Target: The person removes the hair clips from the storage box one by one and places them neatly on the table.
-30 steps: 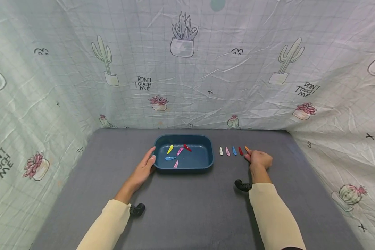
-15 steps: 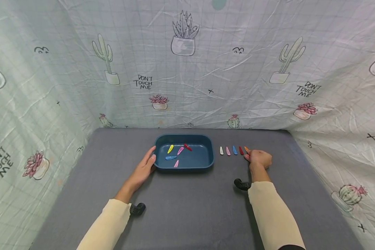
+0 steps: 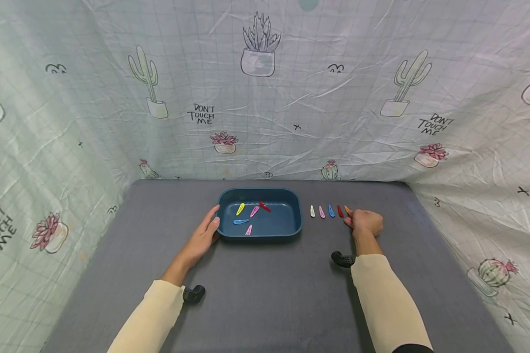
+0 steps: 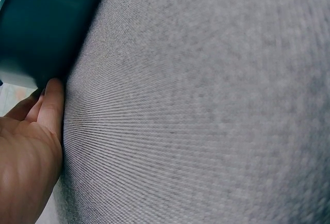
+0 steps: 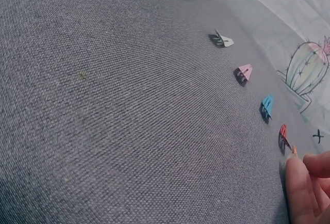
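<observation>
A dark blue rectangular tray [image 3: 284,220] lies on the table, with several snap hair clips inside: yellow [image 3: 240,209], red [image 3: 265,207], blue [image 3: 240,222] and two pink. My left hand [image 3: 199,240] rests against its left end, fingers fairly straight along the outer wall; the left wrist view has the fingertips low at the tray's base. To the right, my right hand [image 3: 367,223] pinches an orange hair clip [image 3: 347,209] between thumb and fingers, its tip poking out. That clip ends a row of white [image 3: 312,211], pink [image 3: 322,212], blue [image 3: 331,211] and red [image 3: 340,211] clips.
The table [image 3: 265,294] is covered in grey cloth. A pale curtain [image 3: 309,108] printed with cacti hangs behind it and along both sides. Each wrist wears a black camera mount, the right one [image 3: 343,259] jutting inward over the table.
Both hands stay nearly where they were. The right fingers have edged slightly over the orange hair clip, so less of it shows; the tray and other clips have not moved.
</observation>
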{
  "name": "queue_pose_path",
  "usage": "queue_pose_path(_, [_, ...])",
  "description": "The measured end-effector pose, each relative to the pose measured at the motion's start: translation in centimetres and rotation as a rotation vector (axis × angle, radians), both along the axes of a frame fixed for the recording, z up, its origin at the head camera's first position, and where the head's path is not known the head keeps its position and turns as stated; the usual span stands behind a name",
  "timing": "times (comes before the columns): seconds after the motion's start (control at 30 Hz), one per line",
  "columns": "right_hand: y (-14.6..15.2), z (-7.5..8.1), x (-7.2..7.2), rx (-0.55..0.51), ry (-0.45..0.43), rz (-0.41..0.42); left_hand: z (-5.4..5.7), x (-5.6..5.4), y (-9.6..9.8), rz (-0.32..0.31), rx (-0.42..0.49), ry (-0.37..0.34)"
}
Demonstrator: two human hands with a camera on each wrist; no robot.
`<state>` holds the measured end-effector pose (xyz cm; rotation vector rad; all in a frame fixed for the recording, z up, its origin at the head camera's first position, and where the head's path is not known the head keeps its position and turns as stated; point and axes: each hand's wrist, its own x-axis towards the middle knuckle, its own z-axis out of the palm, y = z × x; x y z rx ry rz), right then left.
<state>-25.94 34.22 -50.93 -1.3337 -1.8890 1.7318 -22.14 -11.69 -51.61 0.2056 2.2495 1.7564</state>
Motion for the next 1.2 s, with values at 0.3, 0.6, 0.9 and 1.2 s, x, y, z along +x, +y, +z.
queue_pose_path(0.3, [-0.2, 0.2, 0.0, 0.062, -0.03, 0.032, -0.1, -0.1, -0.1, -0.011, 0.013, 0.004])
queue_pose_path(0.6, [-0.3, 0.7, 0.5, 0.137, -0.039, 0.081, -0.4, -0.1, -0.2, -0.02, 0.033, 0.024])
queue_pose_path(0.9, [-1.2, 2.7, 0.5, 0.258, -0.014, 0.2, -0.6, -0.2, -0.3, -0.024, 0.03, 0.032])
queue_pose_path(1.2, [-3.0, 4.4, 0.5, 0.063, 0.117, 0.291, -0.6, -0.2, -0.2, -0.022, 0.021, 0.031])
